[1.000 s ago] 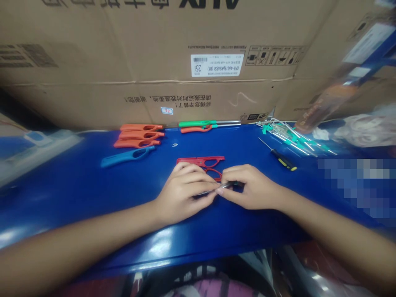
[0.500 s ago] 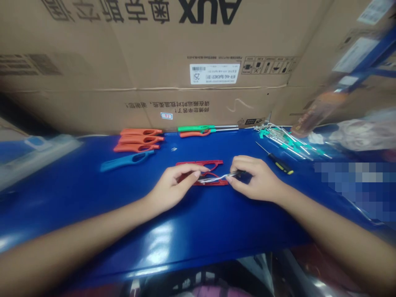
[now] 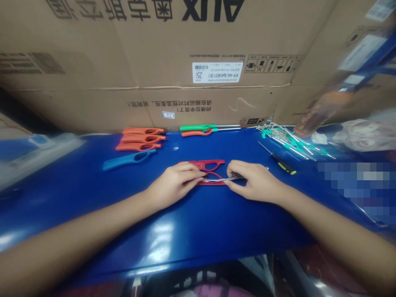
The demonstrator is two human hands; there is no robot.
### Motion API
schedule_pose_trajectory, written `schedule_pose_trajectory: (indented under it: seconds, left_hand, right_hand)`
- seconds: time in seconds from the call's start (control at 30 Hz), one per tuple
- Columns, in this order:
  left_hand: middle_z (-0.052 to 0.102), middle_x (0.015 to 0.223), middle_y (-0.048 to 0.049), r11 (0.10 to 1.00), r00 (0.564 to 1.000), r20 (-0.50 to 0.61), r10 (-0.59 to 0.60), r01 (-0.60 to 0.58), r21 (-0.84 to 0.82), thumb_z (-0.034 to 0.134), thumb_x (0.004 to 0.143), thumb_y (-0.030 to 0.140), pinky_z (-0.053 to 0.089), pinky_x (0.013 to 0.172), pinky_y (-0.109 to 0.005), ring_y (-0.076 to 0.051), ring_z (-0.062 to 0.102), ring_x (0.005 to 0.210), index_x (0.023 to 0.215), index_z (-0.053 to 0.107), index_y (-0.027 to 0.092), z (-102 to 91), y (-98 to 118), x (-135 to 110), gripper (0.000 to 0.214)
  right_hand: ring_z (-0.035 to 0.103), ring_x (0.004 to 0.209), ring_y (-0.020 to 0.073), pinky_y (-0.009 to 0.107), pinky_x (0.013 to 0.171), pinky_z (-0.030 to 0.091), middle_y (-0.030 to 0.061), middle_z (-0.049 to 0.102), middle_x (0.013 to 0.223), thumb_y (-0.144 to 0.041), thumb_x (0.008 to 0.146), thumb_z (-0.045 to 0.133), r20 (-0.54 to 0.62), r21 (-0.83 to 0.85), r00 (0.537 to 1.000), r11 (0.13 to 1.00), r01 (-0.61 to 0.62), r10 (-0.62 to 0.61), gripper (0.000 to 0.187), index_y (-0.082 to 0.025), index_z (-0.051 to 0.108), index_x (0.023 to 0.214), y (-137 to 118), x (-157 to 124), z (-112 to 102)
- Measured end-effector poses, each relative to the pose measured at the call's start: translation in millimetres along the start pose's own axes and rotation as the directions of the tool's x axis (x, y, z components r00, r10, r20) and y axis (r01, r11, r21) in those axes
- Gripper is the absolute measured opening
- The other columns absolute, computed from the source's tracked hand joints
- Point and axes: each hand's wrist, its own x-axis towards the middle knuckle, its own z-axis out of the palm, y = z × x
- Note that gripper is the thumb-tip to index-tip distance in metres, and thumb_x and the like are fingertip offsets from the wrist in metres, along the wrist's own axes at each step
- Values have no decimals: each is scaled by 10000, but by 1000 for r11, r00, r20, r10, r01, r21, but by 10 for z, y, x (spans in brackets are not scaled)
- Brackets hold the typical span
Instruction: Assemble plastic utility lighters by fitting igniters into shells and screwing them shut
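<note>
Blue table (image 3: 201,222), red shell (image 3: 213,165), cardboard boxes (image 3: 139,53) behind

Orange shells (image 3: 140,139), blue shell (image 3: 128,159) & screwdrvr (image 3: 280,161) on bench (image 3: 77,185), box (image 3: 123,62) behind.

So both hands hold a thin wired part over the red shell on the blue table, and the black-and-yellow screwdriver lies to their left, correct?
Not quite. The head view shows the screwdriver to their right, beyond the right hand. The rest stands: it and the left hand hold the thin wired part over the red shell on the blue table.
</note>
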Motion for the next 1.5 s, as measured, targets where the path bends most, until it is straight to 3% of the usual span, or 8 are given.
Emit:
schedule_pose_trajectory:
  seconds: [0.4, 0.67, 0.97, 1.1, 1.23, 1.37, 1.5]
  left_hand:
    - [725, 969, -76, 998, 999, 31, -44, 43, 46, 603, 962, 143, 602, 822, -288, -169, 707, 884, 1080, 745, 118, 61, -20, -19, 187]
    - [721, 962, -63, 997, 996, 47, -75, 73, 39, 582, 978, 156, 597, 812, -288, -166, 703, 875, 1093, 743, 150, 65, -20, -30, 199]
    - [721, 952, -58, 995, 994, 45, -95, 95, 3, 587, 971, 156, 597, 814, -282, -161, 703, 867, 1105, 752, 170, 58, -20, -18, 213]
    - [721, 944, -60, 993, 993, 41, -113, 113, -11, 595, 969, 163, 596, 816, -274, -160, 705, 867, 1115, 753, 170, 57, -15, -9, 215]
    - [731, 956, -65, 992, 992, 37, -124, 125, -15, 588, 973, 172, 598, 809, -277, -163, 711, 868, 1094, 759, 175, 62, -8, -2, 210]
    - [734, 955, -62, 989, 989, 33, -144, 145, -12, 585, 974, 172, 592, 797, -271, -162, 709, 862, 1091, 759, 178, 68, -3, 2, 209]
    - [732, 964, -66, 988, 988, 37, -152, 153, -12, 584, 978, 180, 586, 794, -270, -160, 708, 860, 1087, 757, 175, 82, -9, -3, 205]
  right_hand:
    - [558, 767, 154, 267, 638, 374, 34, 603, 943, -296, 1025, 447, 94, -27, 989, 993, 115, -112, 206, -213, 598, 913, 49, -12, -42]
    - [626, 893, 187, 282, 717, 428, 35, 672, 948, -253, 992, 536, 22, -63, 988, 987, 151, -150, 156, -224, 670, 918, 53, -27, -49]
    - [648, 832, 158, 285, 792, 468, 22, 703, 880, -213, 906, 675, 17, 287, 999, 958, 24, -30, 101, -193, 702, 810, 71, 38, -33]
    - [656, 834, 170, 298, 781, 473, 30, 713, 884, -241, 878, 701, 35, 333, 998, 941, -63, 55, 99, -191, 718, 794, 76, 46, -20]
    - [653, 838, 179, 309, 780, 474, 37, 720, 869, -243, 879, 708, 20, 290, 1000, 957, -28, 24, 89, -194, 736, 810, 93, 45, -10]
    - [649, 905, 197, 343, 841, 446, 46, 717, 934, -246, 882, 724, 8, 112, 998, 992, 60, -61, 54, -206, 757, 867, 74, 27, -50]
    - [651, 988, 213, 369, 873, 403, 45, 705, 1015, -304, 916, 690, 14, 6, 999, 999, 51, -51, 100, -241, 768, 907, 21, 14, -73]
